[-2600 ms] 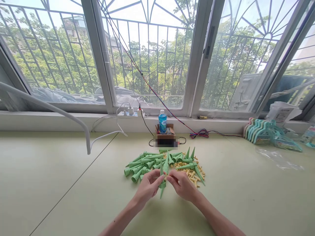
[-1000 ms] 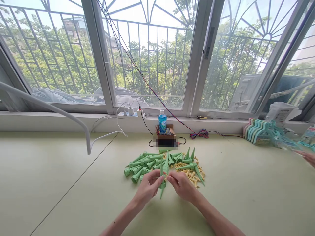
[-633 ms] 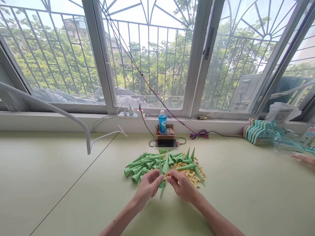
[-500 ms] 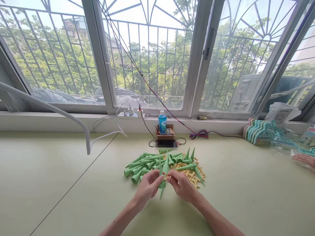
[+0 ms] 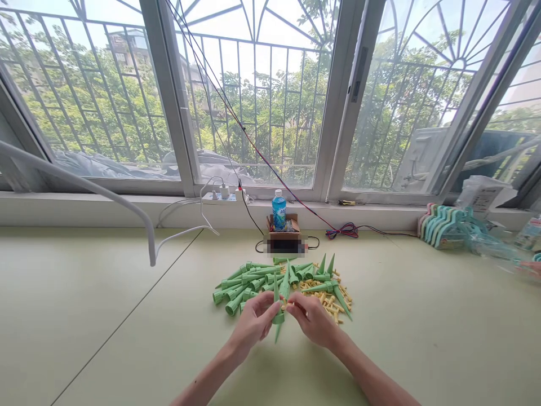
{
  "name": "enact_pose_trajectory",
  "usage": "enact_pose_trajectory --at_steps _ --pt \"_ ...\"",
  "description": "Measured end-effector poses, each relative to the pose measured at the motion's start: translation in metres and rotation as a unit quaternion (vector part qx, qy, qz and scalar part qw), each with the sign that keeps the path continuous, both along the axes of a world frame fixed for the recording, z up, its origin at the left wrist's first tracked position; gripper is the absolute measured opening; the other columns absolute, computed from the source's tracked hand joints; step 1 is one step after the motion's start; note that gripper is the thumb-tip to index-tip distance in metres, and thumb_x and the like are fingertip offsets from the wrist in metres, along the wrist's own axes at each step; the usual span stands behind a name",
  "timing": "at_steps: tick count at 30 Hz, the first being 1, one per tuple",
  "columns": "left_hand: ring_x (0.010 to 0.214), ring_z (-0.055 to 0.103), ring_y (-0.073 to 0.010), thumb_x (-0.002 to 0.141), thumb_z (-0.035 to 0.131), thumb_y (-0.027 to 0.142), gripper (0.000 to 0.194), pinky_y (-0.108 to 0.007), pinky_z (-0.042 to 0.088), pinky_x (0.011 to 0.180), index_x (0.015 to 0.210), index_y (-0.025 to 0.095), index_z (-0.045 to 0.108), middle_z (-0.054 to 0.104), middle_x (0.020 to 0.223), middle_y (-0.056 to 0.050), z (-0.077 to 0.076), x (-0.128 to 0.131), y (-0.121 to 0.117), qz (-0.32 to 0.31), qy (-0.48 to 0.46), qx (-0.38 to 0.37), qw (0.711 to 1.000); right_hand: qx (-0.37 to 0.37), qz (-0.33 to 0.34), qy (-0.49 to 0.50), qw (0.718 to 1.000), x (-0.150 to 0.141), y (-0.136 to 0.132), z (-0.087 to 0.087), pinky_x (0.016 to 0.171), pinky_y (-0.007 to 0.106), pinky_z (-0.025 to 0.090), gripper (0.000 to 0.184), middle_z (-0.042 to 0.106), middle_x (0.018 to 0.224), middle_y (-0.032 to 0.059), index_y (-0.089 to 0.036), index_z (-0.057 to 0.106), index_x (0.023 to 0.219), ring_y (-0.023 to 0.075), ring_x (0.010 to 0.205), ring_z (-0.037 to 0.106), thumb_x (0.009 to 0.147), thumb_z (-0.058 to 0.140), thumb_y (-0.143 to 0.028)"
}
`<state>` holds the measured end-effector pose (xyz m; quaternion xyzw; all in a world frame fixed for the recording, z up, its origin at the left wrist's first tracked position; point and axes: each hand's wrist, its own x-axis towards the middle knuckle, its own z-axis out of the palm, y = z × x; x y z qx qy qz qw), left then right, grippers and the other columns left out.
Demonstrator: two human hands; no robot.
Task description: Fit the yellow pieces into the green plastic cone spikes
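My left hand (image 5: 255,317) is closed round a green plastic watering spike (image 5: 276,290), its point upward and its wide collar low by my thumb. A second green tip (image 5: 277,334) sticks out below that hand. My right hand (image 5: 311,319) pinches a small yellow peg (image 5: 284,305) against the side of the held spike; my fingers cover much of the peg, and how deep it sits I cannot tell. Just beyond my hands lies a heap of green spikes (image 5: 253,277), mostly on their sides. Several loose yellow pegs (image 5: 333,307) are scattered at its right.
Behind the heap, a blue bottle (image 5: 279,211) stands at a small cardboard box (image 5: 291,224). A bundled cable (image 5: 343,229) lies to its right. Small hangers (image 5: 443,228) are grouped far right, near a co-worker's blurred hand (image 5: 533,266). A white tube (image 5: 146,220) hangs at left.
My hands stay nearly in place, the peg and spike shifting only slightly. At the right edge a co-worker's hand has come into view, moving plastic-wrapped hangers.
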<state>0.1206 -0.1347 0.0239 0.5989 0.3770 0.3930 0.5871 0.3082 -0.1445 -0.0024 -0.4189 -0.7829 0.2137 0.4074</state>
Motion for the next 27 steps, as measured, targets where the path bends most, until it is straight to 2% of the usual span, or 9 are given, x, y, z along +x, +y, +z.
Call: enact_pose_trajectory --at_steps 6,11,18,22,27 --pt "0.038 0.029 -0.0008 0.084 0.064 0.051 0.035 -0.017 0.023 0.034 0.087 0.016 0.062 0.048 0.071 0.005 -0.0039 -0.0011 0.0012 -0.005 -0.028 -0.012 1.0 0.006 0.001 0.001 1.0 0.0 0.0002 -0.0011 0.054 0.023 0.025 0.019 0.035 0.055 -0.0083 -0.019 0.054 0.089 0.0099 0.05 0.031 0.1 0.045 -0.033" --pt "0.039 0.029 -0.001 0.084 0.066 0.05 0.034 -0.017 0.022 0.035 0.089 0.016 0.063 0.047 0.071 0.004 -0.0042 -0.0011 0.0014 -0.009 -0.036 -0.02 0.999 0.008 0.004 0.001 1.0 0.0005 -0.0001 -0.0011 0.054 0.023 0.025 0.021 0.037 0.056 -0.0074 -0.019 0.054 0.086 0.01 0.051 0.032 0.1 0.044 -0.031" --pt "0.04 0.029 -0.0019 0.079 0.07 0.05 0.036 -0.017 0.023 0.036 0.094 0.017 0.064 0.048 0.07 0.005 0.0029 -0.0013 -0.0015 -0.021 -0.011 -0.019 1.0 0.016 0.003 0.002 1.0 0.001 0.0009 -0.0009 0.054 0.023 0.026 0.023 0.037 0.057 -0.0071 -0.019 0.055 0.084 0.0101 0.052 0.033 0.1 0.045 -0.034" --pt "0.039 0.025 -0.0015 0.079 0.071 0.05 0.037 -0.019 0.018 0.037 0.093 0.017 0.065 0.046 0.067 0.006 0.0046 -0.0023 -0.0012 -0.031 0.006 -0.023 0.999 0.023 0.006 -0.003 1.0 0.0004 0.0002 -0.0012 0.054 0.023 0.027 0.025 0.039 0.058 -0.006 -0.019 0.056 0.084 0.0105 0.052 0.034 0.1 0.045 -0.034" --pt "0.039 0.022 -0.001 0.077 0.071 0.05 0.037 -0.02 0.014 0.037 0.092 0.016 0.066 0.052 0.071 0.004 0.0019 -0.0023 0.0001 -0.033 0.004 -0.035 0.999 0.017 0.011 0.0 1.0 0.0001 -0.0006 0.0003 0.054 0.023 0.027 0.027 0.04 0.059 -0.0051 -0.019 0.056 0.082 0.0112 0.054 0.034 0.1 0.043 -0.034"
